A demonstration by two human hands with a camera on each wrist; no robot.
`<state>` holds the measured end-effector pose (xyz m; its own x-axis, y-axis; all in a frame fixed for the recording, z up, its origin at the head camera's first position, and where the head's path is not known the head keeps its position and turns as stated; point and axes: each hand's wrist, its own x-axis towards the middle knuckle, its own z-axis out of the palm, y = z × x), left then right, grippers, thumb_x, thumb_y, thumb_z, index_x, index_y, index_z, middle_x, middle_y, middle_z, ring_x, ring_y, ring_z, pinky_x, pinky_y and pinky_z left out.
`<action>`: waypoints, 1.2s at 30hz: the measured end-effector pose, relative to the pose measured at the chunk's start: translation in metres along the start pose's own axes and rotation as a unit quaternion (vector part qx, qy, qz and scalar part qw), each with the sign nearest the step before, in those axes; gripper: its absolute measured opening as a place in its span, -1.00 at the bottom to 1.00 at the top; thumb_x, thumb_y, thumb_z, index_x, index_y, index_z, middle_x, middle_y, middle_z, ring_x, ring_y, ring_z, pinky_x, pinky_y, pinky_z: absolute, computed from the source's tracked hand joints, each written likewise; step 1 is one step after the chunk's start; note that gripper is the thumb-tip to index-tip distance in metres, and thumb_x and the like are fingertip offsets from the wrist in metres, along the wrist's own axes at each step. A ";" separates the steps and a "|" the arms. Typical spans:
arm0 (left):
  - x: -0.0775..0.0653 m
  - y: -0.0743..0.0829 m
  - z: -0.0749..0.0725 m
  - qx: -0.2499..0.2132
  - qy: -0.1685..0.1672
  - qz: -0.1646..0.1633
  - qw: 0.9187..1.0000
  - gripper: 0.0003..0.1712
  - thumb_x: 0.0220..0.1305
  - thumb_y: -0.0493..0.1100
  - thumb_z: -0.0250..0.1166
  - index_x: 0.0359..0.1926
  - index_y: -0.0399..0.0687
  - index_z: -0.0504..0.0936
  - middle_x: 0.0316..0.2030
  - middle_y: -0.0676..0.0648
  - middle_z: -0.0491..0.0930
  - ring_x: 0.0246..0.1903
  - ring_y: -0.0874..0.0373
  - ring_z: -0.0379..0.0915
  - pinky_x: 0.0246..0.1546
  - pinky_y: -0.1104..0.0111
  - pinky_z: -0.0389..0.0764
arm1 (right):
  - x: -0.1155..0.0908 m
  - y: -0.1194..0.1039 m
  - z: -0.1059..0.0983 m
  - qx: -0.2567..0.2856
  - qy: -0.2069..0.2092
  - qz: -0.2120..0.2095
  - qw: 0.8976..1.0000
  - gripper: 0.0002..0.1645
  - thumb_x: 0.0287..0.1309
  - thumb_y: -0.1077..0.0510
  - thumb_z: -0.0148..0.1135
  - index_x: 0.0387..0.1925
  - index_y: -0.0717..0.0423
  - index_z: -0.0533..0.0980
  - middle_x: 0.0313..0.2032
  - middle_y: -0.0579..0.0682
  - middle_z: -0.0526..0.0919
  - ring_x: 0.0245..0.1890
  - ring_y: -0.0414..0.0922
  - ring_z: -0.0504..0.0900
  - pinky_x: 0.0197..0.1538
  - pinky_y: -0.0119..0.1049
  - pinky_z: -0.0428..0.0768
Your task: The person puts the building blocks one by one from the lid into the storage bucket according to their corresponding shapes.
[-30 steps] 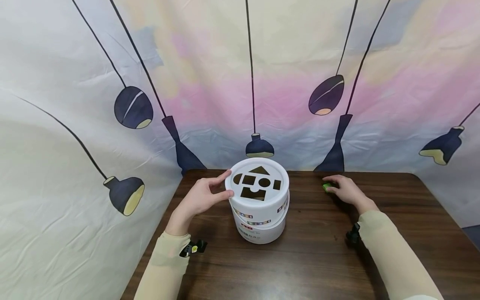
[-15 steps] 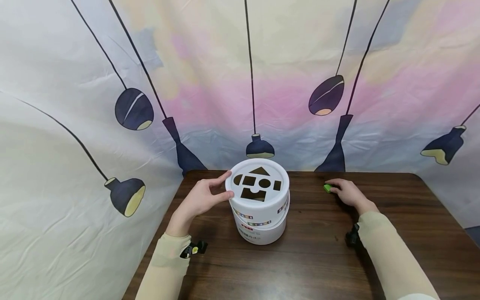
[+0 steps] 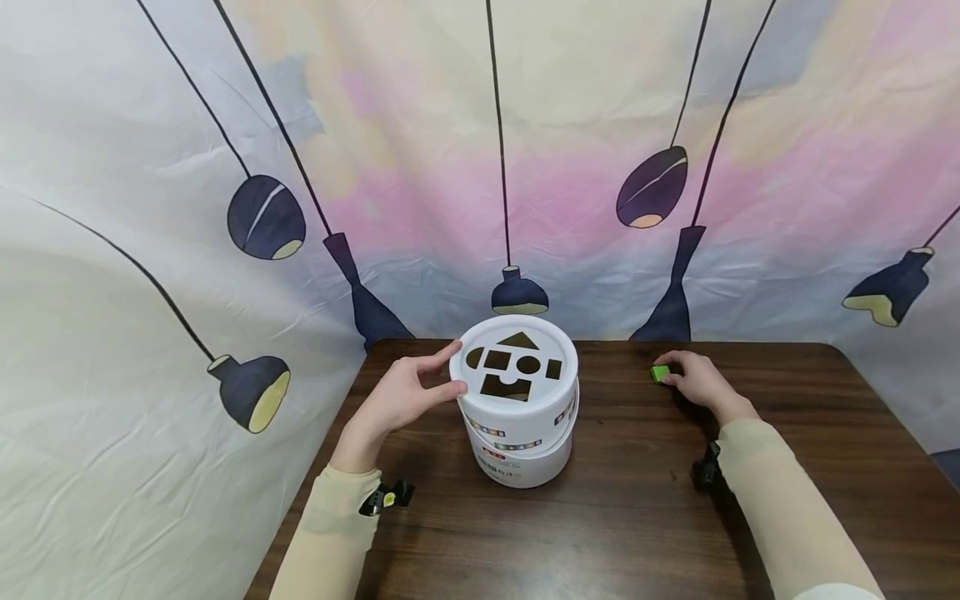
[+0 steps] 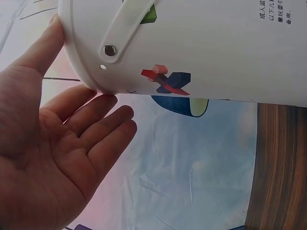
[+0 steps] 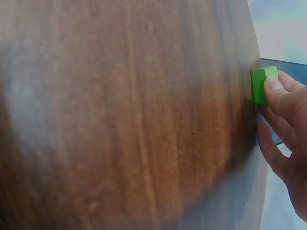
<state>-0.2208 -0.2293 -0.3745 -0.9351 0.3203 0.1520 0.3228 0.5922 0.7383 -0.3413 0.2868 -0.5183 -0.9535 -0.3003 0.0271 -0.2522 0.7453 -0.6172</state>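
Observation:
A white bucket (image 3: pixel 525 467) stands upright on the table, its white lid (image 3: pixel 480 398) cut with several shaped holes. At the lid's left edge, my left hand (image 3: pixel 405 390) rests its thumb and index finger on the rim, spread apart. The left wrist view shows the other fingers of that hand (image 4: pixel 62 158) extended beside the bucket's side (image 4: pixel 216 52), near a white handle strap (image 4: pixel 125 33). Off to the right, my right hand (image 3: pixel 701 382) pinches a small green block (image 3: pixel 660 374) between thumb and fingers, close over the table. In the right wrist view the block (image 5: pixel 259 86) shows angular faces.
The dark wooden table (image 3: pixel 615 517) ends at a back edge just beyond the bucket and the right hand. Behind it hangs a cloth backdrop (image 3: pixel 420 167) printed with lamps. A small black device (image 3: pixel 387 498) sits on the left wrist.
My right hand has shifted slightly to the right with the green block, and more of the block now shows. The left hand and the bucket have stayed in place.

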 end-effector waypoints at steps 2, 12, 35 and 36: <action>0.001 0.001 0.000 0.001 0.001 0.000 1.000 -0.17 0.35 0.11 0.54 0.56 0.17 0.46 0.48 -0.01 0.46 0.50 -0.04 0.30 0.39 -0.13 0.44 | 0.001 0.000 -0.001 -0.005 -0.002 -0.005 1.000 -0.57 0.49 0.32 0.27 0.31 0.36 0.55 0.31 0.51 0.48 0.32 0.51 0.40 0.24 0.42 0.47; 0.001 0.002 -0.001 0.009 -0.002 -0.004 1.000 -0.17 0.37 0.13 0.52 0.57 0.18 0.44 0.48 -0.05 0.46 0.37 -0.04 0.47 0.30 -0.03 0.53 | -0.003 -0.001 -0.003 -0.009 -0.001 -0.017 1.000 -0.62 0.42 0.31 0.35 0.20 0.34 0.62 0.18 0.44 0.59 0.21 0.44 0.52 0.17 0.36 0.54; 0.000 0.001 0.000 0.008 0.000 -0.005 1.000 -0.16 0.36 0.14 0.52 0.58 0.20 0.44 0.48 -0.05 0.46 0.51 -0.07 0.30 0.42 -0.14 0.41 | -0.009 0.000 -0.002 -0.024 0.006 -0.027 0.999 -0.73 0.41 0.12 0.44 0.03 0.19 0.69 0.00 0.24 0.72 0.06 0.31 0.65 0.08 0.29 0.60; -0.001 0.001 0.000 0.008 -0.001 -0.004 1.000 -0.16 0.37 0.14 0.52 0.58 0.20 0.44 0.48 -0.05 0.46 0.50 -0.08 0.30 0.41 -0.14 0.41 | -0.009 0.000 -0.002 -0.026 0.006 -0.028 0.999 -0.73 0.41 0.13 0.44 0.03 0.19 0.69 0.00 0.24 0.72 0.06 0.31 0.65 0.08 0.30 0.60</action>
<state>-0.2201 -0.2293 -0.3737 -0.9377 0.3160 0.1448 0.3170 0.6067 0.7290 -0.3331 0.2906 -0.5167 -0.9396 -0.3350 0.0708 -0.3132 0.7571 -0.5733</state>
